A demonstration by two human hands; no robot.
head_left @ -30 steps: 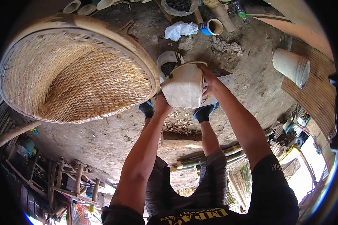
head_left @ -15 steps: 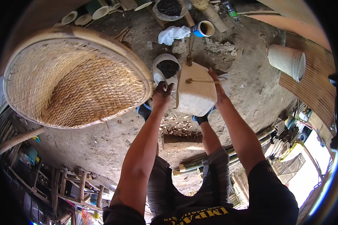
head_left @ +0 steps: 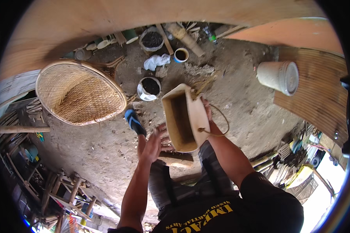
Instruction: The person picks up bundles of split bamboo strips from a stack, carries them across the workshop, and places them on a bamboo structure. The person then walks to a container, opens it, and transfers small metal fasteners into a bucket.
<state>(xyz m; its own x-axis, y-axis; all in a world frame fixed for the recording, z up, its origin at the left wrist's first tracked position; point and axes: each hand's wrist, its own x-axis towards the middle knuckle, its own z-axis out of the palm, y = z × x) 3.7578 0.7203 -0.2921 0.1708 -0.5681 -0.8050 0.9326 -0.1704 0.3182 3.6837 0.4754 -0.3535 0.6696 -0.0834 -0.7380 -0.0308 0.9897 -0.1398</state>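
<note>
Dirt floor (head_left: pixel 93 155) all round. Brown board (head_left: pixel 319 87) at right. Wide woven basket (head_left: pixel 83 93) at left, mouth toward the camera, well apart from both hands. Off-white box (head_left: pixel 200 112) in the middle, in front of the person's legs, over the floor; tilted, open mouth facing up and left, brown inside. White bucket (head_left: pixel 277 77) with a lid, by the board's left edge. Right hand (head_left: pixel 207 110) grips the box at its right side, some fingers hidden behind the wall. Left hand (head_left: pixel 157 141) wide, fingers spread, just beside the box's lower left edge; can't tell if the fingertips touch. White pail (head_left: pixel 149 87) with black stuff inside, left of the box, apart from it. Clear-lined tub (head_left: pixel 151 39) further off, also dark inside. Blue-and-white can (head_left: pixel 181 55) between tub and box, dark inside. White plastic bag (head_left: pixel 156 61) just left of the can. Plastic bottle (head_left: pixel 210 35) at the far side. Rope (head_left: pixel 226 121) on the box, looping out past the right wrist.
</note>
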